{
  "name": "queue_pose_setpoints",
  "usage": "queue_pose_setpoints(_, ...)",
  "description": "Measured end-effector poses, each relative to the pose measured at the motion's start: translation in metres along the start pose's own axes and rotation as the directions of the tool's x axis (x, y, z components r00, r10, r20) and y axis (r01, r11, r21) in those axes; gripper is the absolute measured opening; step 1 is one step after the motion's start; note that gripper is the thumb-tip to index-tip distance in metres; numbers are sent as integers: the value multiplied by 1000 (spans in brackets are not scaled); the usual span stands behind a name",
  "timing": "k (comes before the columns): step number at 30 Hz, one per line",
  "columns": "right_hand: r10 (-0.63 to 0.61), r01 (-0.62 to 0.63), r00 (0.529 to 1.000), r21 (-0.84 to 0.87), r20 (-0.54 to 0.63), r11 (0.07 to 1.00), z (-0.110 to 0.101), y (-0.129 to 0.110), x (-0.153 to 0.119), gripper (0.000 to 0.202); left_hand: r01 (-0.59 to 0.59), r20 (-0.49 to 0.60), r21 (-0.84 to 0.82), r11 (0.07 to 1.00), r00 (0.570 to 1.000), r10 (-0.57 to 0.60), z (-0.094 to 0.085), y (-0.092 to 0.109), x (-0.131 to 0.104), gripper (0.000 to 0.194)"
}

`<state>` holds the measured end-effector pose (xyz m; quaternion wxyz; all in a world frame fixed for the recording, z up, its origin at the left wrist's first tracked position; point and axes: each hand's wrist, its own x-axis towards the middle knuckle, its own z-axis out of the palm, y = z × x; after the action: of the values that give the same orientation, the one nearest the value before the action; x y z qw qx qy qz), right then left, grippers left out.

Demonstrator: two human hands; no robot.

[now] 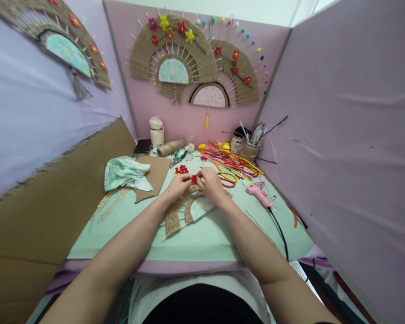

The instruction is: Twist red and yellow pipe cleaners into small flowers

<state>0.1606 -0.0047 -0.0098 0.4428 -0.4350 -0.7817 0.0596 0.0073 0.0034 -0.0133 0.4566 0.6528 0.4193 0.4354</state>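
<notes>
A small red piece (194, 179) is pinched between my left hand (179, 185) and my right hand (210, 182), the fingertips of both closed on it. Just below them a twine-woven fan (173, 220) lies on the green tabletop, with a pale floral half-circle (200, 208) at its centre. My right hand and wrist cover part of the fan's upper right side. Close behind my left hand sits a cluster of red pieces (182, 169). The exact shape of the held piece is too small to tell.
Green-handled pliers (178, 157), a twine roll (171, 147) and coloured pipe cleaners (236, 159) lie at the back. Cardboard (155, 173), a floral cloth (124, 173) and thin sticks (113, 204) are left. A pink glue gun (259, 195) with a black cord is right.
</notes>
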Motion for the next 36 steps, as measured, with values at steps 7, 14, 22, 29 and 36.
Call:
queue_pose_setpoints(7, 321, -293, 946, 296, -50, 909, 3, 12, 2, 9, -122, -232, 75, 990, 963, 136, -1, -1, 5, 22)
queue_pose_setpoints(14, 360, -317, 931, 350, -65, 882, 7, 6, 0, 11, -31, -178, -223, 974, 984, -10, 18, -3, 0, 32)
queue_pose_setpoints(22, 434, -403, 899, 487, 52, 775, 10, 4, 0, 15, 6, -235, -370, 929, 967, -100, 16, -7, 1, 35)
queue_pose_setpoints(29, 441, -443, 886, 541, 142, 715, 11, 4, 0, 16, 44, -214, -410, 911, 966, -142, 14, -10, 3, 34)
queue_pose_setpoints(36, 25, -32, 999, 193, 41, 981, 0, 9, 1, 9, 278, 39, -602, 749, 947, -320, -2, -1, 3, 27)
